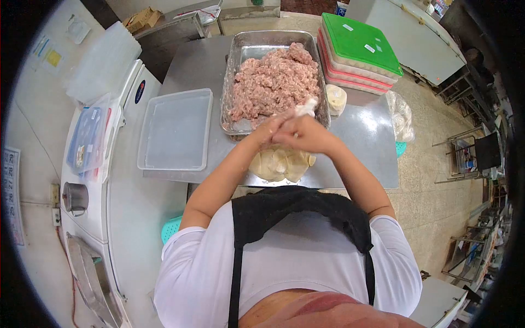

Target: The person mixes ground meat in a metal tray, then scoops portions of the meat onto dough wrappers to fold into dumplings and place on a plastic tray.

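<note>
Over the near rim of the meat tray [232, 71], my left hand [268, 131] and right hand [307, 135] meet, fingers pressed together around a dough wrapper [306, 107] whose edge pokes out. I judge it thin, soft, light and easily torn, best pinched gently at its rim. More wrappers [281, 164] lie on the counter [361, 147] beneath.

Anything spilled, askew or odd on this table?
Nothing stands out. The minced meat sits inside its metal tray, the clear container lies flat, the lidded stack is even, and the wrapper pile rests by the near edge. The left hand and right hand close together on one wrapper.
</note>
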